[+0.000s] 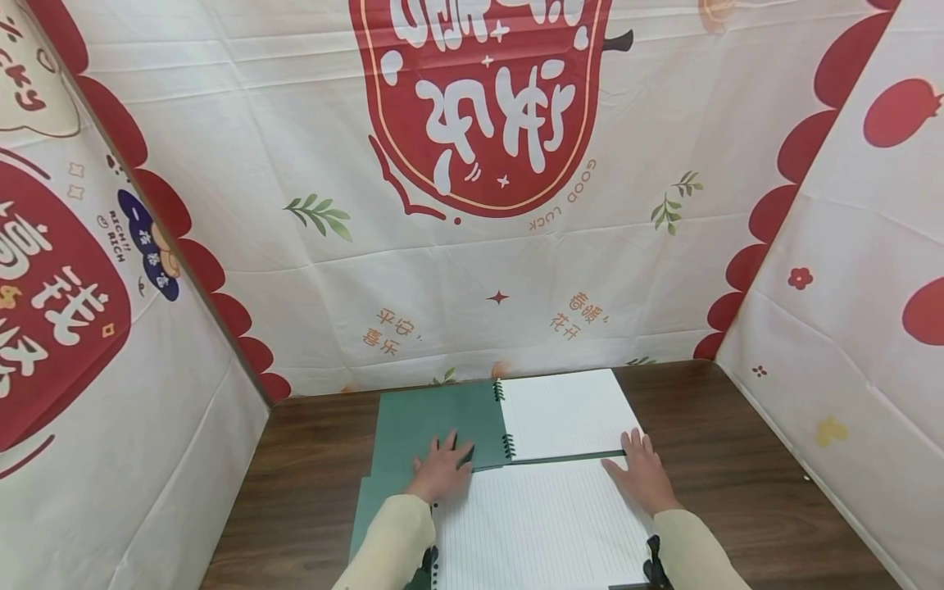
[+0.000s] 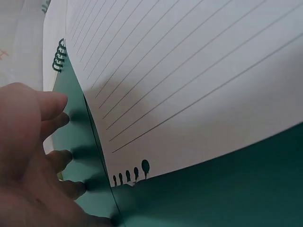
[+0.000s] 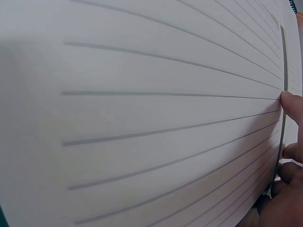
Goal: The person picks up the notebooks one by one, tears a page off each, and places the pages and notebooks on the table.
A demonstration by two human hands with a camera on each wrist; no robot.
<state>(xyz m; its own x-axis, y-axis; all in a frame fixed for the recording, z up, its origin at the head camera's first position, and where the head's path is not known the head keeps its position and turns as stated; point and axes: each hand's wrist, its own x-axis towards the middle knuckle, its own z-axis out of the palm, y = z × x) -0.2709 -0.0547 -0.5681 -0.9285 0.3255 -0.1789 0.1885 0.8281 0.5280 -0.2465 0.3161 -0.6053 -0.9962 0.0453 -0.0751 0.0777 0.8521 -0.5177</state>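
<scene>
A loose-looking lined sheet (image 1: 546, 524) lies at the near side of the table, over green card (image 1: 371, 498). Torn punch holes along one edge of it show in the left wrist view. Beyond it a spiral notebook lies open, with a white lined page (image 1: 568, 414) on the right and a green cover (image 1: 431, 414) on the left. My left hand (image 1: 442, 471) rests with spread fingers on the green cover, by the sheet's top left corner. My right hand (image 1: 644, 478) lies spread at the sheet's top right corner, its thumb touching the sheet's top edge.
Dark brown wood of the tabletop (image 1: 737, 467) shows on both sides of the notebooks. White printed cloth walls (image 1: 472, 279) enclose the table at the back, left and right. A dark spiral coil (image 1: 509, 447) binds the far notebook.
</scene>
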